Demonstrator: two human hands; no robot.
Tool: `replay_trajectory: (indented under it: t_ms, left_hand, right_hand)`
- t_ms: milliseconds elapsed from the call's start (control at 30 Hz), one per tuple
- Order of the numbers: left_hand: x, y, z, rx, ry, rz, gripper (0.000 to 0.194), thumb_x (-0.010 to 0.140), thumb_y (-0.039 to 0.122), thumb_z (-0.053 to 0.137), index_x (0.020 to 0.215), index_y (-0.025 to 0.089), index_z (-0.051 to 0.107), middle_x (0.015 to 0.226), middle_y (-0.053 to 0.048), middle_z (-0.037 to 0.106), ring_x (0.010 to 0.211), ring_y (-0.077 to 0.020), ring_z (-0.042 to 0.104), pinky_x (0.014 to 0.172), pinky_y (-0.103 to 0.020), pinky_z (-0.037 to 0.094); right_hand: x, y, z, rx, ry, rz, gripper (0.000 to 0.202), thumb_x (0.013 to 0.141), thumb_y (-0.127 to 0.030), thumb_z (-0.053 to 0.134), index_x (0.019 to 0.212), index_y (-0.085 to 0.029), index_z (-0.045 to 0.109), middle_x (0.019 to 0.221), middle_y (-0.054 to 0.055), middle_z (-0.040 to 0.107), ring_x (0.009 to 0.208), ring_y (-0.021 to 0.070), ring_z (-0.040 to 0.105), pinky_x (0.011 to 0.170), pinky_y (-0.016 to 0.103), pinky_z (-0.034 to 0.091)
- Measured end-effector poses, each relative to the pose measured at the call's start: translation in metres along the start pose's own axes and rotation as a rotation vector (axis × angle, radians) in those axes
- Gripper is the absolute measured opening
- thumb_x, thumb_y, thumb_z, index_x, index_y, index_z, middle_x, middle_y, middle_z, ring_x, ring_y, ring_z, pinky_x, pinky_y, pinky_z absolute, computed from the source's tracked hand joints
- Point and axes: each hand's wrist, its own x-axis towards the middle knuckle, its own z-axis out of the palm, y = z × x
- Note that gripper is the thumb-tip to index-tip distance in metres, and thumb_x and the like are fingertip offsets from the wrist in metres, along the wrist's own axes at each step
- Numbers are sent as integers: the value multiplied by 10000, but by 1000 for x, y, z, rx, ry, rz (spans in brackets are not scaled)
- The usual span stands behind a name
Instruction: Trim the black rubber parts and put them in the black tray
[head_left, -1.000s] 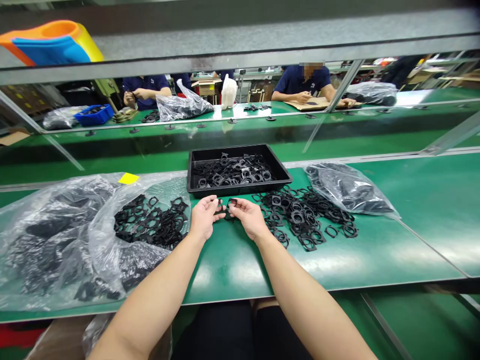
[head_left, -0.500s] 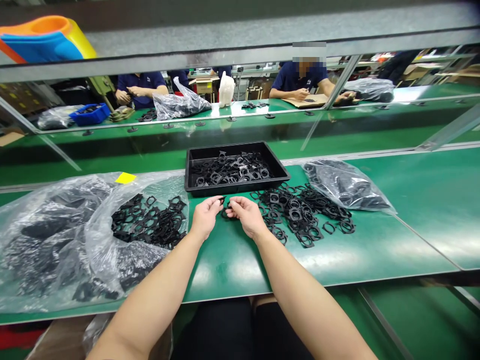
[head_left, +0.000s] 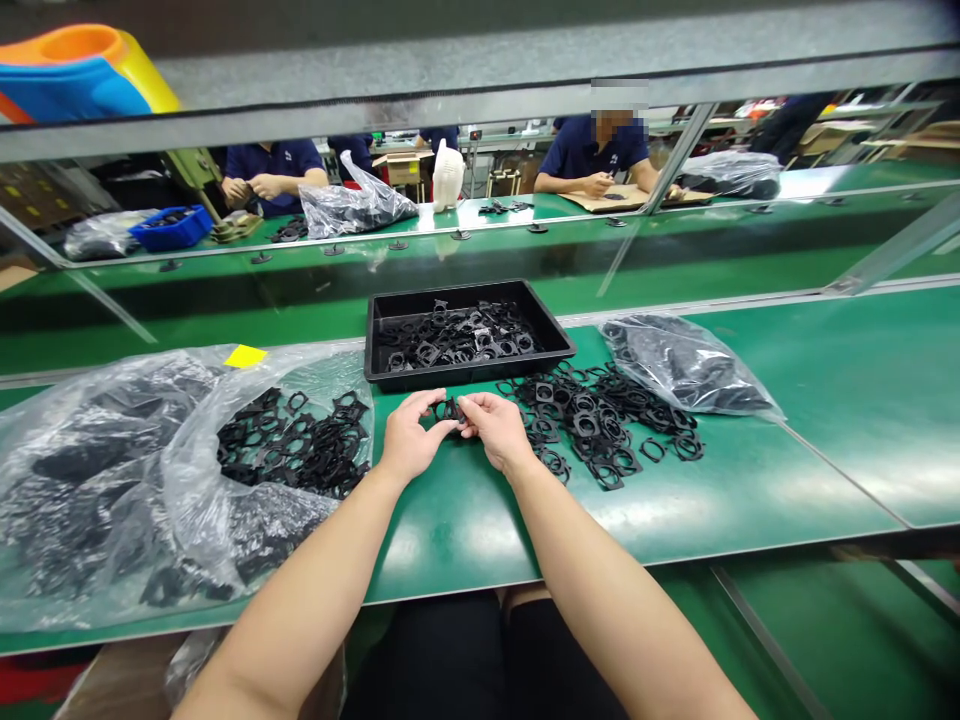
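Observation:
Between my two hands, just in front of the black tray (head_left: 472, 380), is a small black ring-shaped plastic part (head_left: 448, 410). My left hand (head_left: 411, 436) grips its left side, thumb and fingers curved around it. Fingertips of my right hand (head_left: 498, 430) pinch the right side and hide some of it. Similar black frames with round holes lie in a loose pile (head_left: 585, 415) to the right of my right hand. More black parts (head_left: 296, 440) sit in the mouth of a clear plastic bag (head_left: 187, 450) on the left. Several ring parts also fill the tray.
A closed clear bag of black parts (head_left: 682, 365) lies at the right on the green table (head_left: 720, 500). A metal shelf edge (head_left: 375, 125) crosses above. Beyond it, co-workers (head_left: 600, 160) sit at another bench with bags and a blue bin (head_left: 172, 228).
My left thumb and fingers have spread wider around the black part, which shows more between my hands. The view has shifted slightly.

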Motion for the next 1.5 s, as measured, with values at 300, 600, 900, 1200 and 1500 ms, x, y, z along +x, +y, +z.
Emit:
replay_trajectory:
  t_ms: [300,600,900,1200,1500]
  left_hand:
    - [2,-8,-3,118,64,-45,453,686,258,711,1127,223,611,1057,-54,677,961,-204,620,820,-349,517]
    - [1,-1,-6,220,-20,171,366,734,219,666,1097,238,626,1082,-54,666,1029,-210,588,953,-389,458]
    - [0,-2,-4,173,-11,65,371,702,275,712,1065,234,647,1057,-41,684,976,-192,626,921,-352,485]
    - [0,0,-5,137,-2,100,380,709,298,710,1078,232,643,1063,-34,682,971,-184,625,904,-340,490]
    - [1,-2,-4,118,-30,34,399,694,293,721,1081,228,648,1072,-50,682,953,-205,627,847,-347,505]
  right_hand:
    - [1,0,-6,89,-138,90,433,542,-308,819,904,-129,662,745,39,677,599,109,601,584,234,497]
    - [3,1,-7,14,-105,15,433,594,-282,762,976,-137,617,688,7,663,581,104,585,559,222,476]
    - [2,0,-8,-37,-210,-38,464,635,-301,737,1044,-141,590,736,15,683,600,108,576,581,231,432]
    - [-3,-6,-4,131,-183,48,539,583,-256,781,1063,-135,567,733,32,693,546,87,533,559,216,406]
    - [-1,-4,-5,112,-158,41,477,590,-245,763,1020,-136,589,726,28,688,566,95,545,548,213,398]
